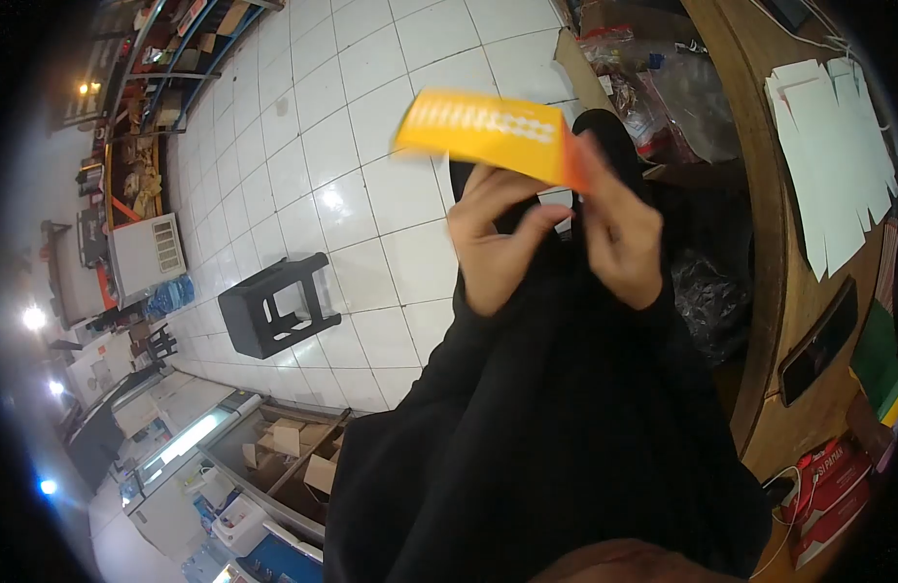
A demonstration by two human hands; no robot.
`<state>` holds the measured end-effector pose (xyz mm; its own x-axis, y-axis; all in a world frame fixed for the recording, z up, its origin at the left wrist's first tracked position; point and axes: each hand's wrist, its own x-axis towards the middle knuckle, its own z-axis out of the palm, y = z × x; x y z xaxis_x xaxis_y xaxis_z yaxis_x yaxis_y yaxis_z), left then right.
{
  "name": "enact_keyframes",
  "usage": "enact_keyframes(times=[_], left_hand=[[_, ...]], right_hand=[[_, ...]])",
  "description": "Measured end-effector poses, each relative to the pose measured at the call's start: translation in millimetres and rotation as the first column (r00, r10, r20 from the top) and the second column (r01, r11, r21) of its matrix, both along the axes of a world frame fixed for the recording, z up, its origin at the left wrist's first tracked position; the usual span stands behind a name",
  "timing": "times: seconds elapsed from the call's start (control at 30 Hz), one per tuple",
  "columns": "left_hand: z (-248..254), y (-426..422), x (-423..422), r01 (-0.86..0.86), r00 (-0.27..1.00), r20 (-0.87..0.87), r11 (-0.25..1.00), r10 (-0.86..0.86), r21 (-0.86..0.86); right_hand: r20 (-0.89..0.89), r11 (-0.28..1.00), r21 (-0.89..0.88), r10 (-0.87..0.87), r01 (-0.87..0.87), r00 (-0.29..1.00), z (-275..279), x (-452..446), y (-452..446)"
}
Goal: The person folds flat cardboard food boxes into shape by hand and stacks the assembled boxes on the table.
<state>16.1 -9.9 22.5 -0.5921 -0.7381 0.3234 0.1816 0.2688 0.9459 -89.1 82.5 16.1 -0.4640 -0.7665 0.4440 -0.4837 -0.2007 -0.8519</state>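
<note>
A yellow box (483,131) with white print and an orange-red end is held up over my lap, blurred by motion. My left hand (498,233) is under its lower edge, thumb and fingers bent toward it. At the orange-red end, my right hand (619,233) grips the box, its fingertips smeared by motion. Black cloth (536,428) covers my arms and lap below the hands.
A black stool (279,303) lies on the white tiled floor (337,199) at the left. To the right, a wooden desk (775,379) bears cut white paper (828,160), a phone (820,340) and red packs (833,486). Plastic bags (697,102) lie beside the desk.
</note>
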Motion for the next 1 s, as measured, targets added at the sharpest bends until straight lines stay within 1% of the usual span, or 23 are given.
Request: enact_keyframes(times=[0.03, 0.07, 0.13, 0.17, 0.2, 0.23, 0.27, 0.33, 0.37, 0.4, 0.43, 0.47, 0.5, 0.53, 0.57, 0.63, 0.7, 0.77, 0.8, 0.87, 0.9, 0.97, 1.0], left_hand=[[1.2, -5.1, -1.9, 0.142, 0.955, 0.297, 0.862, 0.011, -0.487], [2.0, -1.9, -8.7, 0.213, 0.914, 0.402, 0.788, 0.048, -0.578], [-4.7, 13.3, -19.1, 0.224, 0.865, 0.495, 0.820, 0.081, -0.526], [-10.2, 17.0, -22.3, 0.225, 0.866, 0.494, 0.820, 0.080, -0.526], [-17.4, 18.9, -25.0, 0.153, 0.870, 0.449, 0.754, 0.203, -0.639], [-23.1, 18.5, -26.7, 0.083, 0.866, 0.385, 0.668, 0.319, -0.739], [-27.8, 16.7, -26.4, 0.082, 0.867, 0.385, 0.670, 0.317, -0.738], [-36.1, 12.6, -25.3, 0.002, 0.942, 0.226, 0.669, 0.248, -0.743], [-44.0, 12.7, -23.3, 0.003, 0.941, 0.228, 0.671, 0.249, -0.742], [-48.4, 12.1, -22.7, -0.028, 0.970, 0.162, 0.743, 0.182, -0.669], [-52.1, 11.7, -21.8, -0.045, 0.989, 0.087, 0.808, 0.119, -0.587], [-55.0, 12.7, -20.3, -0.041, 0.989, 0.089, 0.807, 0.115, -0.589], [-49.4, 14.3, -20.9, -0.045, 0.973, 0.154, 0.799, 0.170, -0.599], [-43.7, 15.7, -22.5, -0.048, 0.950, 0.218, 0.792, 0.225, -0.609], [-37.9, 17.1, -26.8, -0.018, 0.969, 0.169, 0.735, 0.180, -0.677], [-37.5, 21.8, -34.2, -0.042, 0.927, 0.220, 0.668, 0.303, -0.743], [-48.6, 18.7, -39.5, -0.066, 0.900, 0.237, 0.652, 0.366, -0.755], [-63.0, 12.1, -45.3, -0.270, 0.826, 0.027, 0.437, 0.563, -0.858], [-65.9, 8.0, -47.1, -0.269, 0.827, 0.027, 0.438, 0.562, -0.858], [-70.0, -3.3, -49.2, -0.308, 0.824, -0.114, 0.271, 0.555, -0.912], [-72.0, -8.6, -50.7, -0.307, 0.825, -0.114, 0.271, 0.553, -0.912], [-75.2, -16.0, -51.7, -0.430, 0.814, -0.279, 0.207, 0.509, -0.879], [-73.2, -17.5, -51.7, -0.431, 0.814, -0.279, 0.207, 0.509, -0.878]], right_hand=[[0.249, 0.999, 0.015, -0.053, 0.051, 0.967, 4.4, -1.4, 2.6], [0.412, 0.990, -0.088, -0.068, 0.114, 0.909, 8.4, -4.2, -1.7], [0.713, 0.990, -0.038, -0.069, 0.137, 0.698, 6.7, -16.2, 2.7], [0.779, 0.993, -0.065, -0.013, 0.102, 0.627, 9.3, -20.5, 3.1], [0.777, 0.993, -0.065, -0.013, 0.102, 0.629, 8.7, -20.6, 2.6], [0.850, 0.990, -0.090, 0.018, 0.111, 0.527, 7.4, -20.5, 2.0], [0.908, 0.986, -0.111, 0.050, 0.124, 0.416, 5.7, -20.1, 2.1], [0.894, 0.984, -0.082, 0.002, 0.160, 0.447, -1.3, -23.1, 6.1], [0.880, 0.979, -0.056, -0.044, 0.195, 0.473, -4.0, -25.2, 8.8], [0.881, 0.979, -0.057, -0.043, 0.195, 0.472, -3.5, -28.6, 10.5], [0.768, 0.977, 0.020, -0.152, 0.213, 0.622, -1.5, -32.7, 12.5], [0.618, 0.964, 0.093, -0.251, 0.248, 0.745, -1.3, -36.5, 14.9], [0.609, 0.964, 0.097, -0.253, 0.246, 0.752, -4.0, -40.2, 15.5], [0.609, 0.964, 0.099, -0.256, 0.249, 0.751, -4.7, -41.0, 16.3], [0.646, 0.967, 0.105, -0.242, 0.230, 0.724, -3.1, -41.4, 16.3], [0.680, 0.972, 0.109, -0.227, 0.210, 0.697, -1.5, -39.4, 13.5], [0.805, 0.980, 0.049, -0.153, 0.193, 0.573, -1.4, -33.0, 9.1], [0.821, 0.976, 0.052, -0.163, 0.212, 0.547, -0.7, -30.1, 9.2], [0.836, 0.972, 0.054, -0.169, 0.228, 0.521, 0.0, -28.7, 9.5], [0.848, 0.975, 0.020, -0.133, 0.221, 0.512, 5.2, -26.6, 9.9], [0.860, 0.977, -0.013, -0.097, 0.212, 0.500, 7.2, -25.4, 9.9], [0.865, 0.977, -0.001, -0.106, 0.211, 0.491, 8.6, -23.3, 9.9], [0.868, 0.978, 0.010, -0.113, 0.210, 0.484, 8.9, -23.1, 9.7]])
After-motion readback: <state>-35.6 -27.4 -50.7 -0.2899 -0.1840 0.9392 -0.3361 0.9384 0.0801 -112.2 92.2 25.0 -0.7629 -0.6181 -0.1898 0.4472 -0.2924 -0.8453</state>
